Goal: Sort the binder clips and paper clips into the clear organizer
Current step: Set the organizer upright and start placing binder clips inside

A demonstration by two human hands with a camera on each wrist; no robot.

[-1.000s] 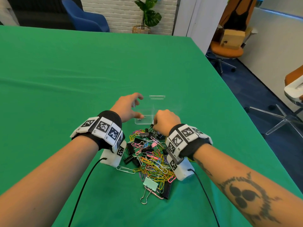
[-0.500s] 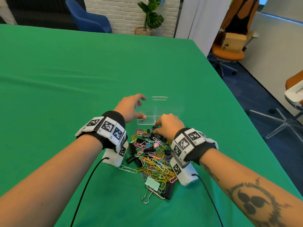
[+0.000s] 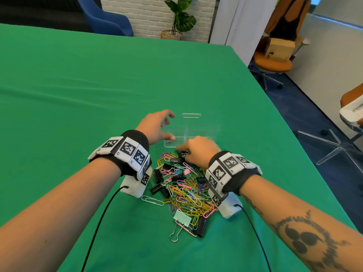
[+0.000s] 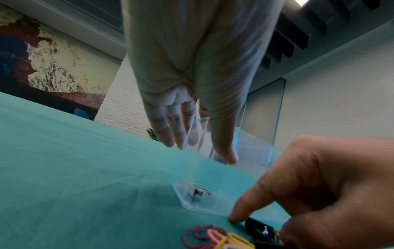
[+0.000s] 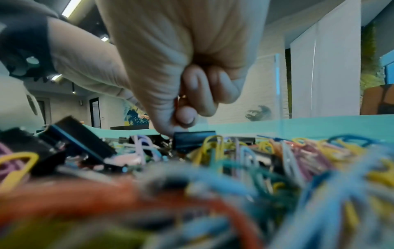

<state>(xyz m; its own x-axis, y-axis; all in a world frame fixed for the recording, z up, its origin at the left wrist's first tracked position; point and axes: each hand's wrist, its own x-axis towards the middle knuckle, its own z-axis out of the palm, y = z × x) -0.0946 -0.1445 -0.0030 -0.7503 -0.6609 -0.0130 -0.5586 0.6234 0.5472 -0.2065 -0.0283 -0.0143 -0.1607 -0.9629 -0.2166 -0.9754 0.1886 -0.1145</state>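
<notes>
The clear organizer stands on the green cloth just beyond a pile of coloured paper clips and black binder clips. One small silver binder clip lies in its near left corner. My left hand grips the organizer's left end, thumb on the near wall and fingers on the far side. My right hand is curled at the pile's far edge, with thumb and index finger pinching a black binder clip. A bit of red-gold wire shows between its curled fingers.
A mint-green binder clip and a long black one lie at the pile's near end. The table's right edge drops to a blue floor with an orange chair. Black cables trail from both wrists.
My right hand has come down from beside the organizer onto the far end of the pile and closed on a black binder clip. The left hand has stayed on the organizer.
</notes>
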